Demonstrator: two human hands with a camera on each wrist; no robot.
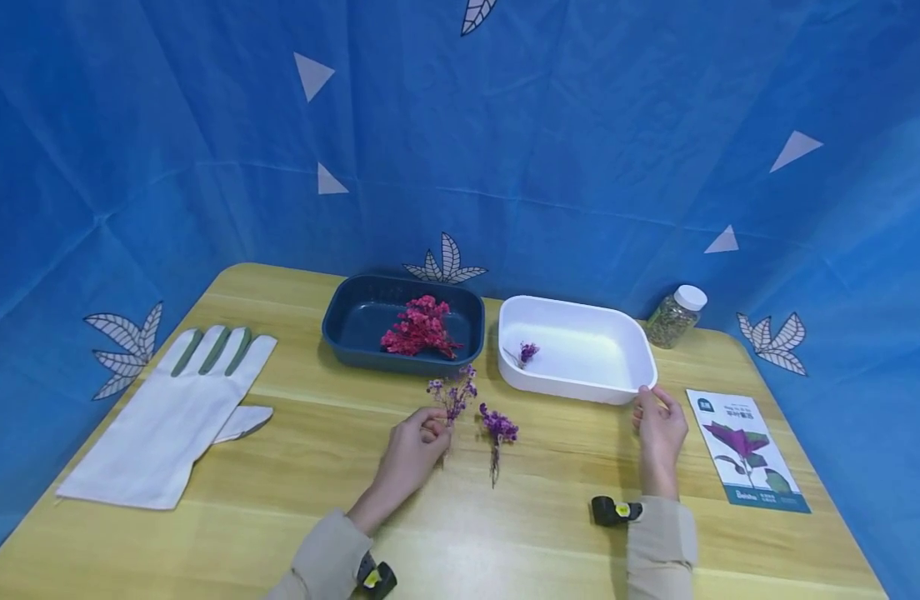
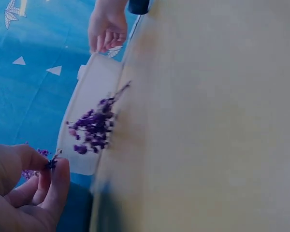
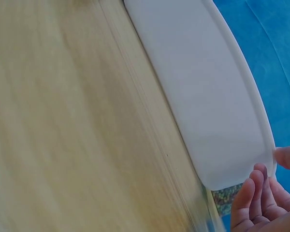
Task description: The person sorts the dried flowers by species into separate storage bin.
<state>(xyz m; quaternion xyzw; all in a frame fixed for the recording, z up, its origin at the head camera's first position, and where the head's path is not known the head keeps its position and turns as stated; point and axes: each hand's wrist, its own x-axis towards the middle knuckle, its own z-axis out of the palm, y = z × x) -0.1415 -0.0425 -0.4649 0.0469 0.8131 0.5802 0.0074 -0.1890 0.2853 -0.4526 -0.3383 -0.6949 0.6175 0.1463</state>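
My left hand (image 1: 413,446) pinches a thin sprig of purple dried flowers (image 1: 454,393) between thumb and fingers, blooms upward, above the table. Just right of it, another purple sprig (image 1: 498,427) lies on the table with its stems toward me; the left wrist view shows this purple sprig (image 2: 94,126) up close. My right hand (image 1: 661,429) grips the rim of a white tray (image 1: 572,387) at its front right corner. In the right wrist view the thumb (image 3: 289,157) is at the rim, with fingers curled below. A small purple sprig (image 1: 529,352) lies inside the tray's left end.
Left of the white tray stands a dark blue tray (image 1: 355,353) holding pink-red dried flowers (image 1: 421,327). White gloves (image 1: 148,437) lie at the left. A white-capped jar (image 1: 673,318) stands at the back right, and a seed packet (image 1: 747,450) lies at the right.
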